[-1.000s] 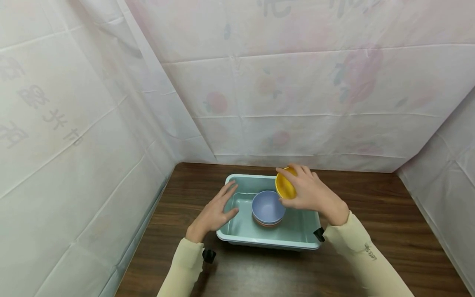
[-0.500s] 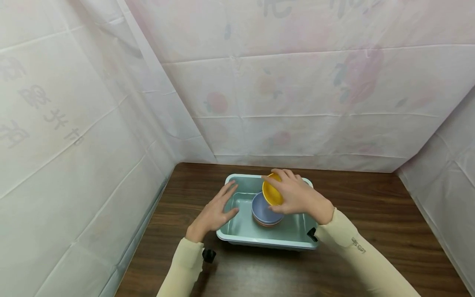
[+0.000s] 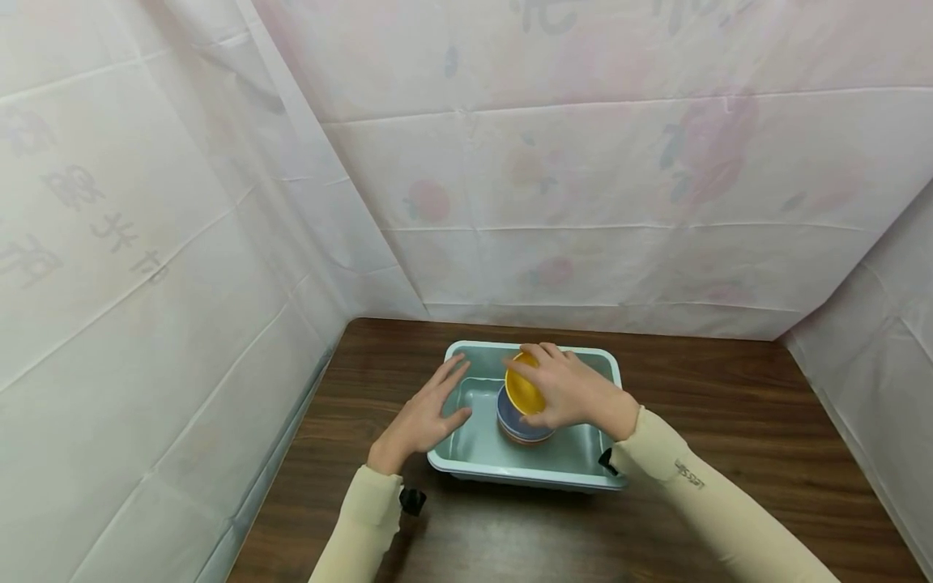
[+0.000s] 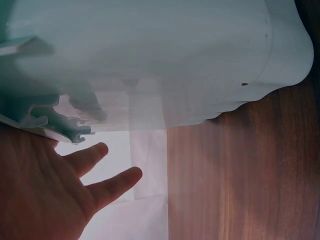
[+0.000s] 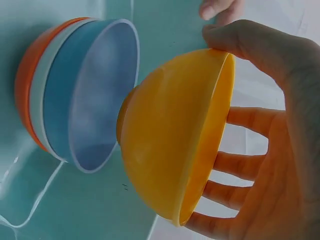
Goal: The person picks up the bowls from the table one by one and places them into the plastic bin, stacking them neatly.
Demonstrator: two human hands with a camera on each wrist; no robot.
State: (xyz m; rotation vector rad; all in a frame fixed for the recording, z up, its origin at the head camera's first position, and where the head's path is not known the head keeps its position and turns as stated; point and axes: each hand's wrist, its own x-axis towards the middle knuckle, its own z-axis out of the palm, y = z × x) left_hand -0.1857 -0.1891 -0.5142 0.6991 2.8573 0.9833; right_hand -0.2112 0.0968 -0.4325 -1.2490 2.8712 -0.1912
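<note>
A yellow bowl (image 3: 523,392) is held tilted by its rim in my right hand (image 3: 572,390), the thumb on one side and the fingers on the other. Just below it, a stack of bowls stands in the tub, with a blue bowl (image 5: 102,95) on top, a pale bowl (image 5: 37,97) under that and an orange bowl (image 5: 22,85) lowest. The yellow bowl's base is right at the blue bowl's mouth in the right wrist view. My left hand (image 3: 423,417) lies with spread fingers at the left rim of the light teal tub (image 3: 525,472), holding nothing.
The tub stands on a dark wooden table (image 3: 700,389). Behind it hangs a white printed sheet (image 3: 510,202), with more sheeting along the left (image 3: 146,308) and right sides.
My right hand has carried the yellow bowl leftward and down, from beside the stack to over the blue bowl. The left hand has stayed in place at the tub's rim.
</note>
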